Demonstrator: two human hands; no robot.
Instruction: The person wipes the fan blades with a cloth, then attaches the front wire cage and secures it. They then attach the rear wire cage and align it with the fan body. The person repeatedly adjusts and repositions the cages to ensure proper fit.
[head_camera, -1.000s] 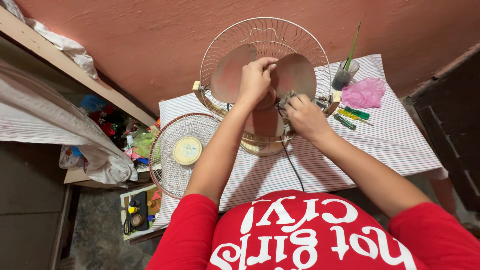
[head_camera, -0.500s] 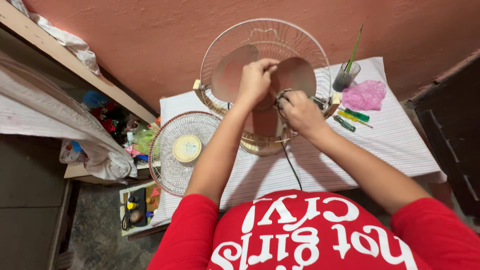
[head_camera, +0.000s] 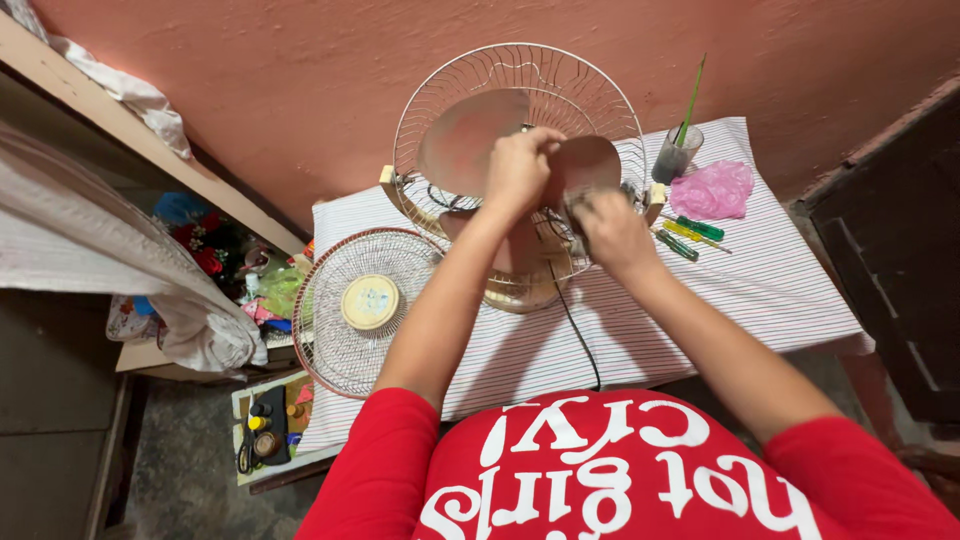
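Observation:
A fan with dusty reddish blades (head_camera: 470, 135) stands in its rear wire guard (head_camera: 520, 75) on a striped cloth-covered table (head_camera: 760, 290). My left hand (head_camera: 520, 170) grips the blade hub at the centre. My right hand (head_camera: 612, 232) presses a small grey rag (head_camera: 578, 203) against the right blade (head_camera: 590, 162). The fan's base is hidden under my arms. A black cord (head_camera: 580, 335) trails from the fan toward me.
The detached front guard (head_camera: 362, 305) lies at the table's left end. Green and yellow screwdrivers (head_camera: 690, 232), a pink plastic bag (head_camera: 715, 188) and a glass with a green stick (head_camera: 675, 150) sit at the right. A cluttered shelf (head_camera: 240, 270) stands left, a dark door right.
The blades have turned a little under my left hand, and the right blade sits lower. My right hand with the rag stays on that blade. The camera view shifted slightly.

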